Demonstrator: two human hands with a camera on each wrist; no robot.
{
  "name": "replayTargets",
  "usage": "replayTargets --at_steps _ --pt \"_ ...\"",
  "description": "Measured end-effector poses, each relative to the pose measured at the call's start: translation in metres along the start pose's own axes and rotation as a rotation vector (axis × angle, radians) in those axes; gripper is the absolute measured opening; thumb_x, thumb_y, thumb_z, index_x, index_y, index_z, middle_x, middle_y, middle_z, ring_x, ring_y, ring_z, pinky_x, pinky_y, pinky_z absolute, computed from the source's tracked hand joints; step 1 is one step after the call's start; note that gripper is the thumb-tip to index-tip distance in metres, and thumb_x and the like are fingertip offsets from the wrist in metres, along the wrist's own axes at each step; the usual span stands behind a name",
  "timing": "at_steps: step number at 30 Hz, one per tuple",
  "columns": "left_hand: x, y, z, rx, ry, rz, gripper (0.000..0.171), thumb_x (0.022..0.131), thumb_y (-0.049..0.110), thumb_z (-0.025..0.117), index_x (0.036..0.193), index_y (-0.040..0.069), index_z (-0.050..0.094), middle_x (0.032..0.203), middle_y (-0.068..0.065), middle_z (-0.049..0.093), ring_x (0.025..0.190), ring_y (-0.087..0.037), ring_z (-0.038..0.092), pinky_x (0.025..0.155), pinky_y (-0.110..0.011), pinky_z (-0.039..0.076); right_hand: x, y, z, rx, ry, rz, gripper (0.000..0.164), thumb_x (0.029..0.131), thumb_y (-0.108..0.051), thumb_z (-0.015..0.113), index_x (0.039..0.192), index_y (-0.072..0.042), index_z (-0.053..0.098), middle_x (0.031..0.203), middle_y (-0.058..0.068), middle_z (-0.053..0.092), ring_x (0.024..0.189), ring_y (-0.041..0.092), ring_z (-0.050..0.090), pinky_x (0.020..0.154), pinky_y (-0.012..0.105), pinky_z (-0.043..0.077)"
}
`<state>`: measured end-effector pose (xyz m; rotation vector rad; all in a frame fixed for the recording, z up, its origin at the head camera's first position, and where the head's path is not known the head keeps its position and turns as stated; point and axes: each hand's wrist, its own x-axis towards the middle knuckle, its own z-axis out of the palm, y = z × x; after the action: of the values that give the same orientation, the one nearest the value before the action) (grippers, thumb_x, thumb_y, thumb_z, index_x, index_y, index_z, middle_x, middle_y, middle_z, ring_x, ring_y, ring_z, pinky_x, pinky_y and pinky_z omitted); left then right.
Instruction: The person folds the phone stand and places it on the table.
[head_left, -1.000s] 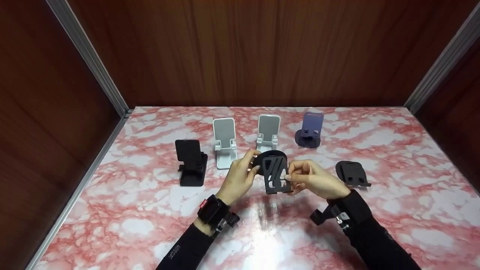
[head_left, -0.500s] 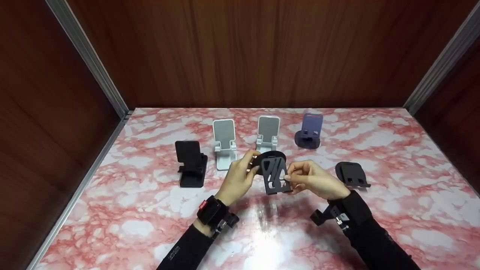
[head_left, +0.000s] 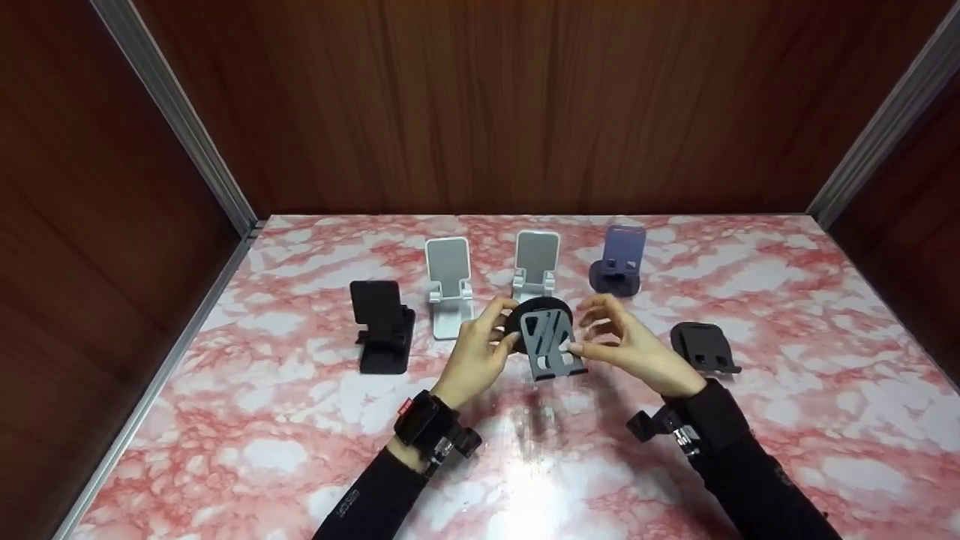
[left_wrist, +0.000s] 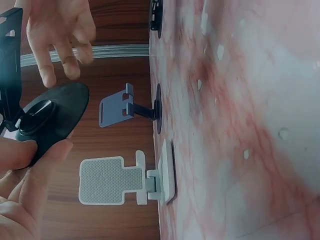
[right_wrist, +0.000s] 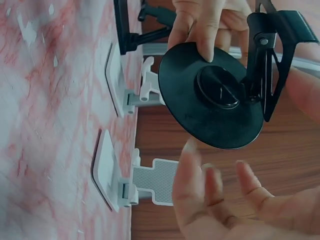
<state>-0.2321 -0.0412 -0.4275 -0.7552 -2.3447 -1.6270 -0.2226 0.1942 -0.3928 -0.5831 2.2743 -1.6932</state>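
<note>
A black phone stand [right_wrist: 175, 90] with a round base and a slotted plate is held up above the table. My left hand [head_left: 474, 356] pinches the rim of its round base between thumb and fingers, clearly visible in the left wrist view. The plate, hinged to the base, tilts toward me and catches the light in the head view. At the plate's right edge is the thumb tip of my right hand [head_left: 637, 352]. The other right fingers [right_wrist: 215, 192] are loosely bent and spread apart from the stand, gripping nothing.
Behind the hands stand a white phone stand [head_left: 448, 266], a second white one [head_left: 538, 255] and a purple one [head_left: 625, 244]. An upright black stand [head_left: 377, 304] is at left, a folded black one [head_left: 701, 343] at right. Wood-patterned walls [head_left: 480, 105] enclose the marbled table [head_left: 285, 450].
The right fingers have let go of the plate's right edge and spread upward, the thumb staying near it. The plate has tilted and looks lighter. The left hand keeps its pinch.
</note>
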Motion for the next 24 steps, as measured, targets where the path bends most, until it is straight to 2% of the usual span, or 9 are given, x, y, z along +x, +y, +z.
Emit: replayTargets --at_steps 3,6,11,14,17,20,24 --pt "-0.001 0.001 0.001 -0.066 -0.020 -0.048 0.038 0.084 -0.011 0.054 0.118 0.006 0.050 0.101 -0.019 0.068 0.086 -0.025 0.069 0.071 -0.020 0.057 0.001 0.001 0.000 0.054 -0.047 0.008 0.060 0.086 -0.018 0.065 0.137 -0.011 0.034 0.131 0.016 0.045 0.117 0.028 0.048 0.090 0.032 0.051" --pt "-0.001 0.003 0.002 -0.138 -0.037 -0.103 0.039 0.084 -0.012 0.053 0.119 0.005 0.050 0.102 -0.020 0.068 0.084 -0.026 0.070 0.069 -0.025 0.058 0.002 0.002 0.001 0.124 -0.093 0.027 0.059 0.088 -0.017 0.063 0.139 -0.012 0.034 0.134 0.012 0.047 0.122 0.023 0.047 0.096 0.032 0.048" --pt "-0.002 0.018 -0.001 -0.244 -0.052 -0.165 0.039 0.083 -0.015 0.051 0.118 0.001 0.049 0.100 -0.025 0.066 0.078 -0.027 0.069 0.067 -0.028 0.059 0.003 0.003 0.002 0.208 -0.106 0.065 0.058 0.089 -0.018 0.061 0.138 -0.004 0.033 0.125 0.006 0.053 0.114 0.014 0.053 0.096 0.029 0.047" --pt "-0.003 0.030 -0.005 -0.275 -0.059 -0.188 0.039 0.082 -0.016 0.051 0.118 -0.002 0.050 0.098 -0.028 0.065 0.075 -0.024 0.068 0.068 -0.031 0.059 0.003 0.003 0.002 0.235 -0.108 0.075 0.057 0.089 -0.017 0.060 0.137 -0.001 0.033 0.120 0.004 0.055 0.109 0.013 0.054 0.097 0.031 0.047" --pt "-0.004 0.034 -0.006 -0.287 -0.061 -0.200 0.039 0.081 -0.017 0.051 0.118 -0.003 0.050 0.096 -0.028 0.065 0.072 -0.022 0.067 0.069 -0.036 0.059 0.002 0.003 0.002 0.248 -0.117 0.074 0.057 0.089 -0.015 0.060 0.137 0.001 0.033 0.119 0.004 0.056 0.108 0.014 0.056 0.098 0.035 0.047" --pt "-0.003 0.027 -0.005 -0.316 -0.064 -0.221 0.041 0.081 -0.017 0.052 0.119 -0.002 0.051 0.094 -0.027 0.065 0.071 -0.023 0.067 0.069 -0.039 0.059 0.002 0.003 0.002 0.238 -0.112 0.081 0.058 0.088 -0.014 0.061 0.137 0.002 0.034 0.117 0.006 0.058 0.107 0.014 0.057 0.098 0.036 0.048" --pt "-0.001 0.012 0.000 -0.334 -0.076 -0.246 0.042 0.082 -0.014 0.053 0.121 0.003 0.052 0.095 -0.026 0.066 0.070 -0.026 0.069 0.066 -0.035 0.060 0.003 0.005 0.002 0.210 -0.098 0.085 0.061 0.086 -0.013 0.063 0.137 0.004 0.034 0.117 0.006 0.059 0.106 0.014 0.058 0.094 0.030 0.050"
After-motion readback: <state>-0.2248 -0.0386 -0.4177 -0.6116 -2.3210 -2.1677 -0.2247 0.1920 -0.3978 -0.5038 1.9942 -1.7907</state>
